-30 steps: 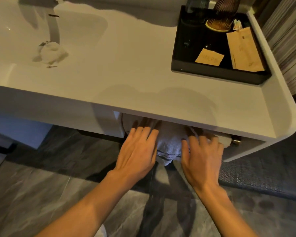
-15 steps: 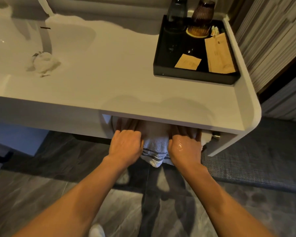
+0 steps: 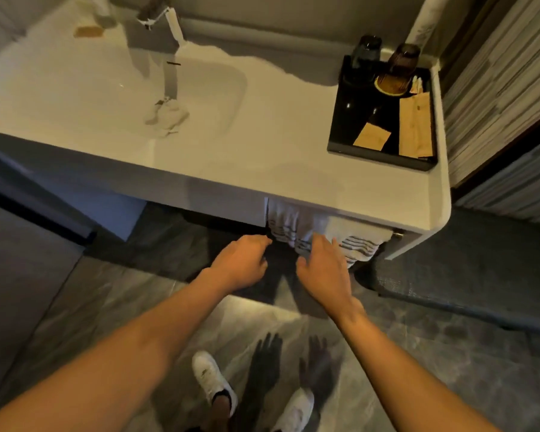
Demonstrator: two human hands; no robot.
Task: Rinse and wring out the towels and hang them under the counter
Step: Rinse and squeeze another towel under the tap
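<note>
1. Both hands empty: left hand [image 3: 240,263] loosely curled, fingers bent, holding nothing; right hand [image 3: 323,269] spread w/ fingers apart, fingertips just at the lower hem of a towel, not gripping it.
2. White terry towel w/ dark stripes near its hem [image 3: 289,227] hangs under the counter, draped over a rail, left of centre in the opening; left hand sits just below & left of it, apart from it.
3. Second white striped towel [image 3: 360,241] hangs beside the first on the same rail, to the right; the 2 overlap or touch in the middle, can't tell which. Brass-coloured rail end [image 3: 398,234] shows at its right edge.
4. White smooth vanity counter w/ rounded corner [image 3: 293,145] runs above the towels; moulded sink basin [image 3: 75,98] at its left.
5. Small crumpled white cloth [image 3: 169,115] lies in the basin, right under the spout of the tap [image 3: 170,79].
6. Black rectangular tray [image 3: 349,120] on counter's far right, holding 2 dark ribbed glass tumblers [image 3: 401,62] at the back & tan paper packets [image 3: 416,126] in front.
7. Grey marbled floor tiles [image 3: 106,307] below; white sneakers [image 3: 211,380] at bottom, hand shadows on the floor between them.
</note>
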